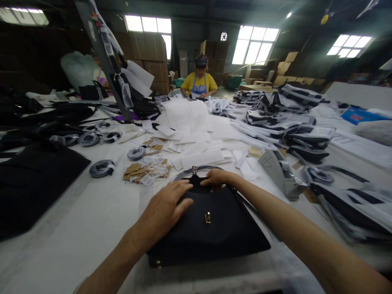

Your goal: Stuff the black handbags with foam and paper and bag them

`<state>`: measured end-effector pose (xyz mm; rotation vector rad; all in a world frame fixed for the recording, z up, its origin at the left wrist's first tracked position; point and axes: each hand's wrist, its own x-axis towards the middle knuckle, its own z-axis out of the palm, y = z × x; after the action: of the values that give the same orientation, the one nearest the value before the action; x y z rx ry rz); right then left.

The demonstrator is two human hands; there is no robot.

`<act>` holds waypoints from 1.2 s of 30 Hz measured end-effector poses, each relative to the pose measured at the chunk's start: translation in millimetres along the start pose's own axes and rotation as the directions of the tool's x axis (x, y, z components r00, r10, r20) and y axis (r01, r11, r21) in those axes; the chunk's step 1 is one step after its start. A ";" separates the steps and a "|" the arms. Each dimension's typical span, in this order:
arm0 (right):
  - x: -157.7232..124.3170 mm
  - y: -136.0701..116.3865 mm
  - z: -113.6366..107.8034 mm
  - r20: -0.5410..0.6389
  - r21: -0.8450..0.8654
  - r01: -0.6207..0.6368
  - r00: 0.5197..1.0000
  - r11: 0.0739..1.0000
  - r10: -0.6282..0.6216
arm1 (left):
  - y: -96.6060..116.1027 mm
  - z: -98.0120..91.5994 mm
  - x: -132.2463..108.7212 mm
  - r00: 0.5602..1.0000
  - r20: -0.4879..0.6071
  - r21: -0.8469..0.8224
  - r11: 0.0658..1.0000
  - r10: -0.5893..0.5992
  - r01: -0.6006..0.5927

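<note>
A black handbag (211,237) lies on the table right in front of me, with a gold-coloured clasp (208,217) on its front. At its top edge a strap tab with a metal fitting (194,170) sticks up. My left hand (171,201) rests on the bag's upper left side, fingers stretched out and thumb apart. The fingers of my right hand (216,178) are bent over the bag's upper edge and grip it; some fingertips are hidden. Just behind the bag a dark curved strap or handle (203,168) shows in part.
Brown and white hang tags (145,171) and wrapped strap coils (102,168) lie to the left. White paper sheets (196,139) cover the table's middle. A grey tape dispenser (280,173) stands at right, near stacked wrapped bags (300,126). A person in yellow (199,83) works opposite.
</note>
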<state>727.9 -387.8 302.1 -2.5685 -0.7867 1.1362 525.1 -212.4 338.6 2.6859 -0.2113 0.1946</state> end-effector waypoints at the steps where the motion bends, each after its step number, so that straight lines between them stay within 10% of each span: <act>1: -0.7 0.4 -1.7 -0.026 -0.001 0.012 1.000 1.000 -0.013 | 8.2 -0.5 -4.2 0.988 0.124 -0.026 0.996 0.088 -0.085; 5: -26.5 -17.5 -15.8 -0.247 -0.043 0.071 0.966 0.997 -0.079 | 17.5 19.4 -21.7 0.892 0.437 -0.059 0.993 0.119 -0.104; 9: -101.3 -46.5 -6.3 -0.495 -0.167 0.265 0.811 0.950 -0.314 | 7.3 38.3 -32.1 0.909 0.403 -0.043 0.994 0.108 -0.099; 14: -165.2 -32.8 80.8 -0.268 -0.538 0.479 0.683 0.693 -0.680 | 1.7 44.4 -33.1 0.916 0.378 -0.060 0.991 0.131 -0.117; 18: -151.0 -2.7 132.9 -0.271 -0.653 0.341 0.729 0.676 -0.629 | 5.6 32.9 -28.3 0.898 0.430 -0.057 0.995 0.094 -0.077; 24: -145.5 -2.1 117.6 -0.241 -0.450 0.410 0.799 0.793 -0.550 | 36.2 -0.5 -33.3 0.859 0.499 -0.050 0.994 0.111 -0.099; 29: -138.0 2.3 126.8 -0.225 -0.534 0.409 0.775 0.740 -0.590 | 33.6 37.8 -50.8 0.867 0.497 0.139 0.990 -0.044 -0.029; 32: -124.9 14.9 148.4 -0.335 -0.674 0.339 0.652 0.657 -0.680 | 12.9 76.7 -67.4 0.944 0.325 0.258 0.954 0.063 -0.153; 36: -111.0 31.1 166.8 -0.465 -0.819 0.207 0.307 0.535 -0.831 | -15.7 103.6 -84.0 0.939 0.022 0.477 0.822 0.344 -0.313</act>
<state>555.0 -477.2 245.5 -2.3394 -1.7599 -0.7751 456.5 -233.5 225.1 3.1021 -0.6946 0.4986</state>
